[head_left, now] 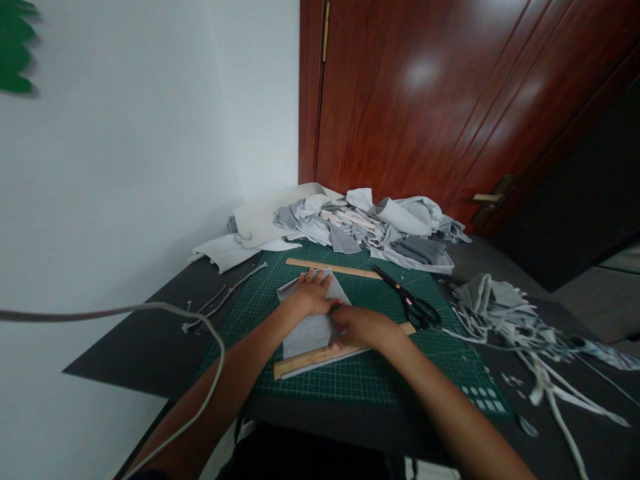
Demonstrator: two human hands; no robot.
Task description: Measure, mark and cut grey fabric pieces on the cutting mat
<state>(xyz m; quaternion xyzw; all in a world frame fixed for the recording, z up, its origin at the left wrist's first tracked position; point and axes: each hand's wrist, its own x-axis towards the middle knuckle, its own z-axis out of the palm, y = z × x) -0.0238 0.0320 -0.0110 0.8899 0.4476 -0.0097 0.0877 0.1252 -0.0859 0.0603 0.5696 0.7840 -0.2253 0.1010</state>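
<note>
A piece of grey fabric (305, 337) lies on the green cutting mat (370, 387). My left hand (314, 295) rests flat on its upper part with the fingers stretched out. Across the fabric's near edge runs a wooden ruler (300, 362), and a strip of cloth shows below it. My right hand (357, 327) is curled over the fabric and the ruler, with its fingertips near my left hand. A small dark spot shows at those fingertips, too small to name. The right palm hides part of the ruler.
A second wooden ruler (335, 268) lies beyond the fabric, beside black-handled scissors (413, 303). Heaped fabric pieces (350, 223) fill the table's far side. Cloth scraps (500, 310) lie at the right. A pale cable (217, 340) crosses in front of my left arm.
</note>
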